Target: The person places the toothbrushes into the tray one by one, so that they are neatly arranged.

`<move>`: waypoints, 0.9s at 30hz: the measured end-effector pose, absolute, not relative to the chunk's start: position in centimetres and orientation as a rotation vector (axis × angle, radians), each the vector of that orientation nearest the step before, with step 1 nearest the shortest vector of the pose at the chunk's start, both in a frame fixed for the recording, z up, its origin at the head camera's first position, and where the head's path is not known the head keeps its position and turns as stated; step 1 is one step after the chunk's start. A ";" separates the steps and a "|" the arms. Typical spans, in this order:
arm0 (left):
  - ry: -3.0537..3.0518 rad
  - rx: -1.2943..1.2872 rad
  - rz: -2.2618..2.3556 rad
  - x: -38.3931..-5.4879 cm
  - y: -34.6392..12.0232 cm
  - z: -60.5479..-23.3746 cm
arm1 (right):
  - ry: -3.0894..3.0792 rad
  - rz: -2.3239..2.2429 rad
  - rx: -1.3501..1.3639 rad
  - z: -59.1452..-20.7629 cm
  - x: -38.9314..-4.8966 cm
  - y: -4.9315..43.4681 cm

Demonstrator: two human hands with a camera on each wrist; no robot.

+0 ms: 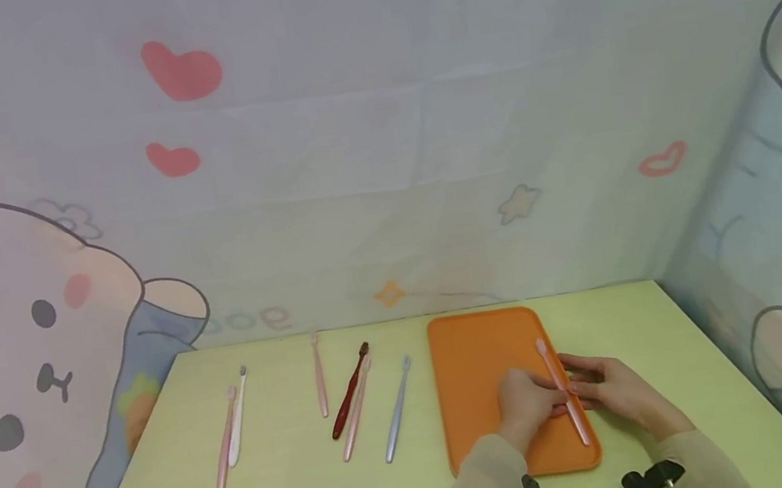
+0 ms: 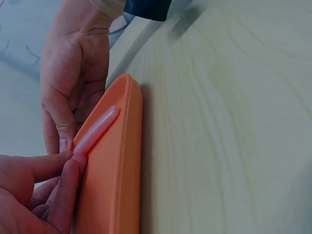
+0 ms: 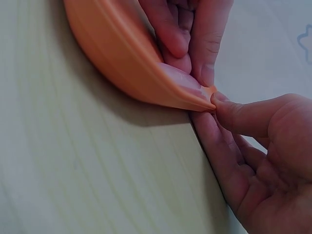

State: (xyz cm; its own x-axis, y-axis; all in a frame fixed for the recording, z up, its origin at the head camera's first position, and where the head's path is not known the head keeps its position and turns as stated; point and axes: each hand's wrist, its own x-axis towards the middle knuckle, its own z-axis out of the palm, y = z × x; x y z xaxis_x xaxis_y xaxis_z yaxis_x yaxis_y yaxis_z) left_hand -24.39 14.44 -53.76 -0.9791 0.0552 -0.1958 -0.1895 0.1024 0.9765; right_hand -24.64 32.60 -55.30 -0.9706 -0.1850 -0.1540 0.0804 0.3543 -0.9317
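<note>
A pink toothbrush [image 1: 577, 424] lies along the right side of the orange tray [image 1: 478, 349], its head toward the back. My left hand [image 1: 525, 405] reaches over the tray and pinches the brush at mid-handle between thumb and fingers. From outside, my right hand [image 1: 616, 389] holds the tray's right rim, its thumb on top and fingers under the edge, as the right wrist view shows. In the left wrist view the handle end [image 2: 100, 127] rests inside the tray by the rim, and both hands' fingertips come close together.
Left of the tray lie a blue toothbrush [image 1: 397, 412], a dark red one [image 1: 348, 394], and pink ones beside it [image 1: 357, 413] and behind [image 1: 319, 377]. Farther left are a white toothbrush [image 1: 237, 423] and another pink toothbrush [image 1: 226, 446]. A printed cloth [image 1: 348, 158] hangs behind the table.
</note>
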 end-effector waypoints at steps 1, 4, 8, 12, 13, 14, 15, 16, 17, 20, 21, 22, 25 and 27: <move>2.188 -0.134 1.984 -24.4 14.4 -53.8 | 2.379 -1.663 -0.088 -55.3 -24.6 32.5; 2.187 -0.135 1.978 -24.5 14.3 -53.9 | 2.368 -1.672 -0.067 -55.3 -24.7 32.5; 2.170 -0.147 1.988 -24.5 14.4 -54.0 | 2.379 -1.656 -0.065 -55.2 -24.7 32.5; 2.125 -0.157 2.022 -24.5 14.3 -53.9 | 2.402 -1.649 -0.071 -55.0 -24.6 32.5; 2.112 -0.157 2.032 -24.5 14.3 -53.8 | 2.403 -1.650 -0.073 -55.0 -24.6 32.5; 2.098 -0.153 2.041 -24.4 14.2 -53.8 | 2.404 -1.651 -0.074 -55.0 -24.6 32.5; 2.082 -0.156 2.049 -24.4 14.1 -53.7 | 2.407 -1.648 -0.072 -55.0 -24.7 32.5; 2.064 -0.154 2.058 -24.4 14.0 -53.6 | 2.405 -1.648 -0.068 -55.0 -24.7 32.5; 2.055 -0.150 2.058 -24.3 13.8 -53.5 | 2.402 -1.650 -0.064 -55.0 -24.7 32.5; 2.037 -0.131 2.046 -24.2 13.2 -53.1 | 2.386 -1.659 -0.057 -55.0 -24.7 32.6; 2.028 -0.131 2.044 -24.1 13.0 -53.0 | 2.383 -1.661 -0.057 -55.1 -24.8 32.6; 2.026 -0.123 2.040 -24.1 12.8 -53.0 | 2.378 -1.665 -0.057 -55.1 -24.8 32.6; 2.018 -0.100 2.024 -24.2 12.1 -52.9 | 2.376 -1.665 -0.059 -55.2 -24.9 32.6; 2.014 -0.080 2.015 -24.2 11.6 -52.9 | 2.380 -1.658 -0.063 -55.2 -24.9 32.6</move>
